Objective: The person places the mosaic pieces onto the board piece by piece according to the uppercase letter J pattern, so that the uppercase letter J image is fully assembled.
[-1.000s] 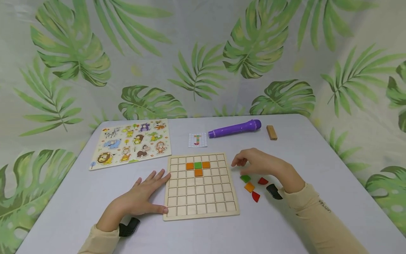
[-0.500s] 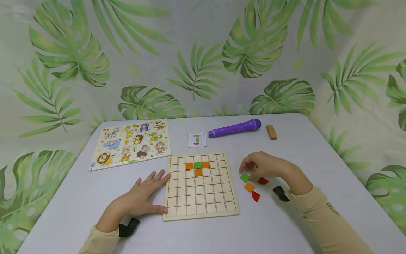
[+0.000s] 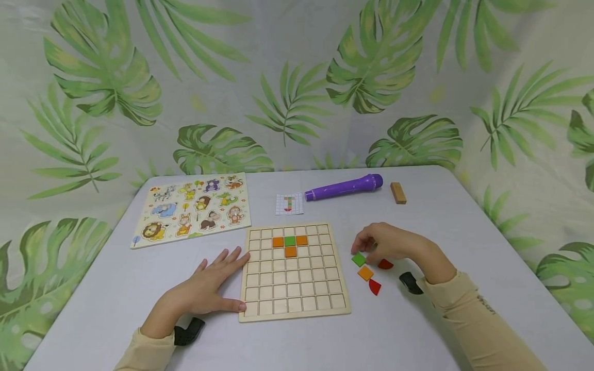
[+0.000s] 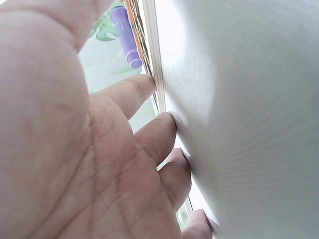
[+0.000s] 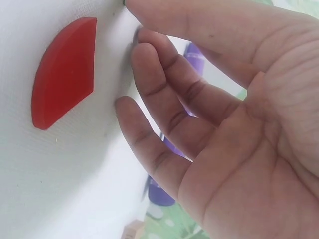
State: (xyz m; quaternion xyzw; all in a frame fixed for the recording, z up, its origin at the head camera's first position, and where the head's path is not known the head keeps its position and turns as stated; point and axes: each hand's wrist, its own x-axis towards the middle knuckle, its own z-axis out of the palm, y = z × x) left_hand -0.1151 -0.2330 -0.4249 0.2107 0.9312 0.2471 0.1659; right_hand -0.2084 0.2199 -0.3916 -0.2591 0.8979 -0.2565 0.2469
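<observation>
Change over the last second: the right hand (image 3: 394,242) has shifted away from the side of the pale wooden grid board (image 3: 293,291), and its thumb and fingertips have closed in around a small, flat, green square tile (image 3: 359,259). Reading: a pick-up is under way; the tile appears not yet lifted. It lies on the white surface (image 3: 297,345) right of the board, just beside an orange-yellow square tile (image 3: 365,273). On the board, three orange square tiles (image 3: 290,252) and one seated green square tile (image 3: 290,241) are unchanged. Right hand: fingers bent, thumb and a fingertip at opposite edges of the loose green piece, judged a light pinch; firmness cannot be told. A red quarter-round tile (image 5: 65,74) lies near the palm, untouched. Left hand (image 3: 206,288): fingers spread, gripping nothing, index finger and thumb touching the board's left edge.
</observation>
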